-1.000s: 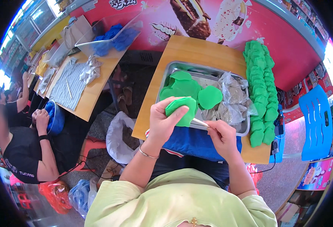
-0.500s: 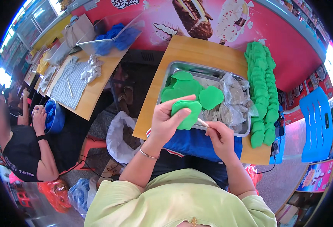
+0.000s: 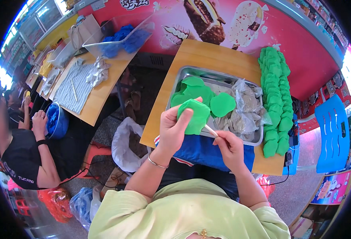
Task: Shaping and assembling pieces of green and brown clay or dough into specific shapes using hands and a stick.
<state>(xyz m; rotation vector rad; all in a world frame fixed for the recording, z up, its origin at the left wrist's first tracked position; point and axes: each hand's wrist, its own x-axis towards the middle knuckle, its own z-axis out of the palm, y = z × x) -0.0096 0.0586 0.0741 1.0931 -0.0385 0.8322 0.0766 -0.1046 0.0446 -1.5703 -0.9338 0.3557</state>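
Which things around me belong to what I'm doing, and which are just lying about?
Part of the job, it seems:
- green piece in your left hand
- pale stick in your right hand
- metal tray with loose green pieces

Probably just about:
- blue chair
- red plastic bag
- blue plastic bag

Pale green short-sleeved top [image 3: 191, 205], softly creased, loose around the arms, small gold-coloured pendant [image 3: 203, 232], slim silver-coloured bangle [image 3: 158, 162] near bare left hand [image 3: 172, 129], bare right hand [image 3: 229, 146], dark trousers [image 3: 197, 172]
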